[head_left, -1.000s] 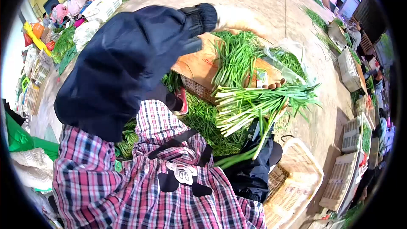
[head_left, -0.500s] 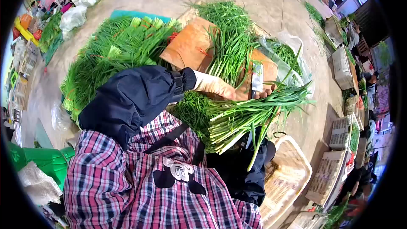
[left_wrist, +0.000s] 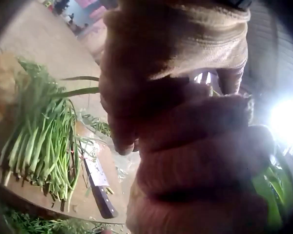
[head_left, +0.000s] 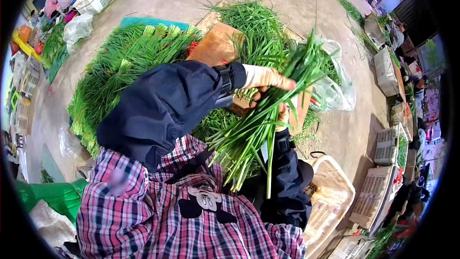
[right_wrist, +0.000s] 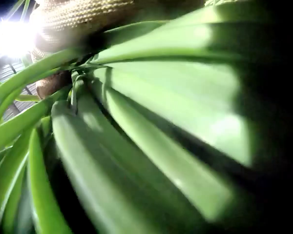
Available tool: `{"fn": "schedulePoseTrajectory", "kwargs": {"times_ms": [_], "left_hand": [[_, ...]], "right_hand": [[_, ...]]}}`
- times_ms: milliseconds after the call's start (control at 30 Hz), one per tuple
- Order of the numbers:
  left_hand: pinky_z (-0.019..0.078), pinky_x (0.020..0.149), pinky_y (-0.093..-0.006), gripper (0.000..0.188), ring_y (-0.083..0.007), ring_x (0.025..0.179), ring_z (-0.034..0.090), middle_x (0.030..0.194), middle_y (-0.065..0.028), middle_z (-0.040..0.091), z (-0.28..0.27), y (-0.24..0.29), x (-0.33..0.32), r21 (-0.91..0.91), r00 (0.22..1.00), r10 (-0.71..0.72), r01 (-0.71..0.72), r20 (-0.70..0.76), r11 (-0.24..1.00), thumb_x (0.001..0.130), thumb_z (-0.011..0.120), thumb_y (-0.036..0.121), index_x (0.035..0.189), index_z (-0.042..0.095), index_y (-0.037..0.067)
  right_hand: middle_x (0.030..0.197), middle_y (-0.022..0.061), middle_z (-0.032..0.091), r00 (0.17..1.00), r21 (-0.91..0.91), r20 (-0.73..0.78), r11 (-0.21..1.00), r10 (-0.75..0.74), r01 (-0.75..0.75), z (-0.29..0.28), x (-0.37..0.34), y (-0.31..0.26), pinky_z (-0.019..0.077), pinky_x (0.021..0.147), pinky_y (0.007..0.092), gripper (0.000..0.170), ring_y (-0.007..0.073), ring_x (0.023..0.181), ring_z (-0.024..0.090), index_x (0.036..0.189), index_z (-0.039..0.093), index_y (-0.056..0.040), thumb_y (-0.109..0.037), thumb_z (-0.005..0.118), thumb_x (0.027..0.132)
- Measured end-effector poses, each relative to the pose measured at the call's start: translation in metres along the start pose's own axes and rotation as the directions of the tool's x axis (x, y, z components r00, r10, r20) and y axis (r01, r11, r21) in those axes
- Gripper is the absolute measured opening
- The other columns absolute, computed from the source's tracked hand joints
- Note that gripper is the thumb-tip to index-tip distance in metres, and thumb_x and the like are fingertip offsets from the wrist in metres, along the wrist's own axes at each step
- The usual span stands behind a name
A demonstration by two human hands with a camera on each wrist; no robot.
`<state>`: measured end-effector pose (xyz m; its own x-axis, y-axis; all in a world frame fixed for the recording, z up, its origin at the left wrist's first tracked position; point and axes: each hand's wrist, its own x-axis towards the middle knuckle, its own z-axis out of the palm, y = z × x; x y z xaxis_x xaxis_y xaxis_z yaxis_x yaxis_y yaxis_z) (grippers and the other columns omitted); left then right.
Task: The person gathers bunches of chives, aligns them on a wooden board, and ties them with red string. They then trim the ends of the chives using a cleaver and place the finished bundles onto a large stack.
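A loose bunch of long flat-leaved chives [head_left: 258, 124] hangs slantwise in front of the body, pale stalk ends down to the left and leaf tips up to the right. My left hand [head_left: 268, 77], in a pale glove with bare fingers, grips it from above around its leafy part. From below, my right hand [head_left: 282, 116] holds the same bunch, partly hidden behind the leaves. Chive leaves [right_wrist: 136, 112] fill the right wrist view up close. In the left wrist view a kitchen knife [left_wrist: 98, 183] lies on the board [left_wrist: 110, 168], beside a chive pile [left_wrist: 44, 146].
Many tied chive bundles [head_left: 115, 76] lie on the left, by a teal sheet [head_left: 153, 21]. A clear plastic bag [head_left: 335, 96] holds greens beyond the hands. An empty-looking crate [head_left: 330, 206] stands lower right. More crates [head_left: 373, 196] line the right side.
My left hand has come across from the left and up onto the bunch. The bunch has turned from nearly level to steeply slanted, with its leaf tips raised.
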<state>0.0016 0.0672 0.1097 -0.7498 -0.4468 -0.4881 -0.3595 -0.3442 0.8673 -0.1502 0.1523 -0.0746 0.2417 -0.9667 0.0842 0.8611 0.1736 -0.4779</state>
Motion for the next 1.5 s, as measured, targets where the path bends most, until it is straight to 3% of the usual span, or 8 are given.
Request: {"fn": "schedulePoseTrajectory", "kwargs": {"times_ms": [67,433,600,900,1067,1267,1400,1500], "left_hand": [[0.0343,0.032,-0.031,0.038,-0.0141,0.033,0.044,0.06,-0.0068,0.063,0.006,0.014,-0.025,-0.284,0.968,-0.232,0.197,-0.097,0.939,0.076,0.069,0.045,0.079,0.065,0.007],[0.056,0.074,-0.0405,0.038,-0.0283,0.081,0.067,0.094,-0.0136,0.066,-0.047,-0.005,-0.052,-0.587,0.925,0.34,-0.37,-0.167,0.72,0.08,0.061,0.009,0.117,0.056,0.001],[0.0551,0.07,-0.0427,0.026,-0.0276,0.075,0.066,0.089,-0.0126,0.067,-0.076,-0.008,-0.094,-0.545,0.805,0.258,-0.561,-0.534,0.623,0.077,0.063,0.014,0.1,0.061,0.002],[0.0513,0.079,-0.0442,0.024,-0.0283,0.08,0.064,0.091,-0.0111,0.066,-0.107,-0.024,-0.114,-0.496,0.637,0.137,-0.7,-0.758,0.513,0.077,0.067,0.018,0.097,0.061,0.006],[0.0513,0.078,-0.0447,0.027,-0.0278,0.082,0.064,0.093,-0.0112,0.066,-0.094,-0.02,-0.121,-0.467,0.62,0.136,-0.701,-0.773,0.539,0.077,0.069,0.019,0.099,0.06,0.007],[0.0498,0.081,-0.0461,0.036,-0.028,0.088,0.062,0.099,-0.0114,0.064,-0.09,-0.018,-0.126,-0.414,0.57,0.118,-0.709,-0.813,0.571,0.074,0.072,0.022,0.104,0.059,0.008],[0.0495,0.082,-0.0459,0.037,-0.028,0.089,0.062,0.101,-0.0104,0.063,-0.123,-0.019,-0.136,-0.324,0.432,0.043,-0.735,-0.901,0.596,0.074,0.072,0.024,0.105,0.06,0.007],[0.0501,0.081,-0.0462,0.032,-0.027,0.087,0.062,0.098,-0.0091,0.064,-0.124,-0.016,-0.147,-0.342,0.464,0.118,-0.78,-0.878,0.524,0.074,0.071,0.019,0.102,0.061,0.007]], "right_hand": [[0.106,0.0132,0.063,0.999,0.076,0.043,0.997,0.016,-0.019,0.07,0.005,0.006,0.0544,0.078,0.0398,0.047,0.0242,0.09,0.063,0.118,0.053,-0.0013,-0.029,0.066,0.082],[0.105,0.0061,0.064,0.916,-0.349,-0.146,0.847,0.374,-0.401,0.037,-0.016,0.006,0.0512,0.076,0.0302,0.055,0.0146,0.092,0.061,0.118,0.055,-0.0034,-0.047,0.06,0.085],[0.109,0.009,0.062,0.862,-0.735,-0.507,0.509,0.027,-0.448,0.037,-0.088,-0.028,0.0476,0.082,0.0285,0.041,0.0166,0.099,0.058,0.118,0.056,0.0007,-0.026,0.06,0.087],[0.07,-0.003,0.058,0.901,-0.98,-0.173,0.159,-0.397,-0.119,0.128,-0.111,-0.037,0.0453,0.058,0.0257,0.028,0.0084,0.061,0.051,0.109,0.062,-0.0057,-0.009,0.066,0.082],[0.079,0.0105,0.065,0.943,-0.869,0.266,-0.473,-0.2,0.144,0.174,-0.063,-0.017,0.0513,0.063,0.0347,0.05,0.0264,0.071,0.064,0.118,0.053,-0.0142,-0.024,0.072,0.073],[0.07,0.0092,0.061,0.912,-0.811,0.387,-0.521,-0.137,0.266,0.145,-0.049,0.0,0.0476,0.056,0.0389,0.015,0.0284,0.064,0.061,0.084,0.058,-0.0115,-0.023,0.065,0.079],[0.069,0.0145,0.06,0.995,-0.901,0.075,-0.423,0.07,0.097,0.104,-0.1,-0.027,0.0483,0.059,0.0423,0.016,0.0334,0.067,0.061,0.082,0.059,-0.0096,-0.025,0.062,0.08],[0.077,0.0113,0.066,0.891,-0.617,-0.439,-0.76,0.117,-0.204,0.111,-0.116,-0.04,0.0463,0.075,0.0469,0.027,0.0306,0.077,0.065,0.099,0.064,-0.0172,-0.035,0.064,0.079]]}}
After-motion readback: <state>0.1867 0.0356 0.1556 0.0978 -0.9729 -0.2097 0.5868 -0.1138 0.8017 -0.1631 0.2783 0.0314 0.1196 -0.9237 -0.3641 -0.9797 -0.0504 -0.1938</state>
